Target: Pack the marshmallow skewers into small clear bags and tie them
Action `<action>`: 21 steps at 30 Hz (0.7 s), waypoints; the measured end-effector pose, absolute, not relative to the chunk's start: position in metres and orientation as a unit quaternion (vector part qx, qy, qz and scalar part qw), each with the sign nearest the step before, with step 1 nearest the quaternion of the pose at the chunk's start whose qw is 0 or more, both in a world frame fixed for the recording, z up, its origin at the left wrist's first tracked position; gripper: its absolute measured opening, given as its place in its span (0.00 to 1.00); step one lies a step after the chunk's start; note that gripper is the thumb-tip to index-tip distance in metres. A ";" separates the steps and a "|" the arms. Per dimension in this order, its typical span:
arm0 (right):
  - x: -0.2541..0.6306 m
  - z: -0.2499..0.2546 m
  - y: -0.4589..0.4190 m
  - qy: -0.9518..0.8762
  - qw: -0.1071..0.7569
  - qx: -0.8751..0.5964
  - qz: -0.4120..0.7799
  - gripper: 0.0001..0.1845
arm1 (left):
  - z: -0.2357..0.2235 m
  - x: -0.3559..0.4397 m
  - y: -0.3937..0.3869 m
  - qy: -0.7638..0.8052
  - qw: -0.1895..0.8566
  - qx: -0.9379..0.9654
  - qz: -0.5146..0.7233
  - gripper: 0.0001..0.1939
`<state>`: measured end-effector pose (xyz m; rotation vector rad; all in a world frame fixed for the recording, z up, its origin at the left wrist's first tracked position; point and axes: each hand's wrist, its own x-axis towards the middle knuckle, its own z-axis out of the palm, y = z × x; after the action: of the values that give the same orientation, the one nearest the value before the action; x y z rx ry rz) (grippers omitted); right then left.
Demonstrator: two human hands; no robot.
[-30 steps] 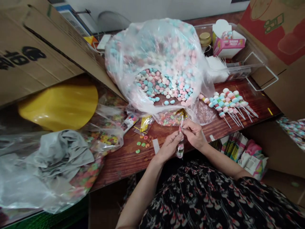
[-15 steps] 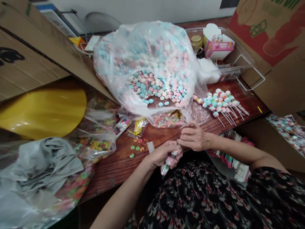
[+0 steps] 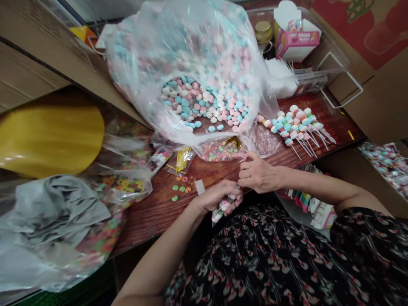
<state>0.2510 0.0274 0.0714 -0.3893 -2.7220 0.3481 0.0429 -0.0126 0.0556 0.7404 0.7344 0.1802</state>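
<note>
- Left hand (image 3: 218, 196): closed, gripping a small clear bag (image 3: 223, 208) of pastel candy on sticks. From my remote view, the bag sits low at the table's front edge.
- Right hand (image 3: 258, 173): curled and pinched just above the bag's neck. Whatever it holds is too small for me to make out.
- Table (image 3: 153, 219): reddish-brown wood grain, crowded with goods.
- Large clear plastic bag (image 3: 204, 55): slumped open at the back, full of pink, blue and white candies.
- Candy sticks (image 3: 291, 129): a finished pile lying at right, just beside the large bag.
- Gold twist ties (image 3: 183, 159): in a small packet near the hands.
- Candy rings (image 3: 181, 186): a few loose on the wood.
- Bag of mixed candy rings (image 3: 121, 187): spread out at left, by a grey plastic sheet (image 3: 54, 212).
- Yellow plastic object (image 3: 47, 142): under a cardboard flap (image 3: 32, 55).
- Clear tray (image 3: 331, 68): at the back, holding a pink paper box (image 3: 296, 40) and a gold-lidded jar (image 3: 263, 32).
</note>
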 end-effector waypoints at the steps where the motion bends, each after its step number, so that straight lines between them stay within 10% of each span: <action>1: 0.250 0.071 0.026 -0.967 0.161 -0.150 0.130 0.11 | 0.056 0.043 -0.013 0.369 0.841 0.388 0.081 0.13; 12: 0.243 0.047 0.035 -0.842 0.045 -0.332 0.422 0.10 | 0.053 0.053 -0.038 0.510 0.275 0.797 0.167 0.10; 16: 0.245 0.053 0.026 -0.903 0.151 -0.316 0.250 0.08 | 0.049 0.047 -0.035 0.527 0.337 0.751 0.210 0.11; 21: 0.252 0.063 0.018 -0.942 0.259 -0.186 0.108 0.13 | 0.056 0.038 -0.025 0.497 0.684 0.490 0.213 0.12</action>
<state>0.2516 0.0177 0.0631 -0.5045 -2.5525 0.2930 0.0376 -0.0246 0.0562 1.0996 1.1132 0.4784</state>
